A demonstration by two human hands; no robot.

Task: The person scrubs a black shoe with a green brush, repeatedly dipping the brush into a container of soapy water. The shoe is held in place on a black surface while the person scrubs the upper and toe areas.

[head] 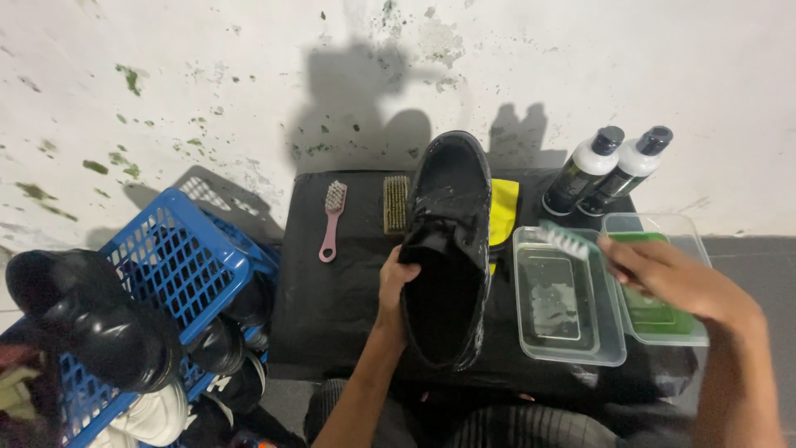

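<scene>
My left hand [395, 284] grips the heel opening of a black lace-up shoe [448, 241], held toe away from me over a black cloth-covered table [332, 290]. The shoe's upper looks wet with flecks of foam. My right hand [672, 278] holds a green brush with white bristles [566, 239] above a clear plastic tub [568, 299] that has some soapy liquid in it. Beside it, a second clear tub [659, 286] has something green inside.
A pink-handled brush [332, 220] and a wooden brush [396, 202] lie on the cloth. A yellow cloth [503, 211] shows behind the shoe. Two dark bottles with white necks [605, 170] stand at the back right. A blue basket [166, 274] holds several shoes at left.
</scene>
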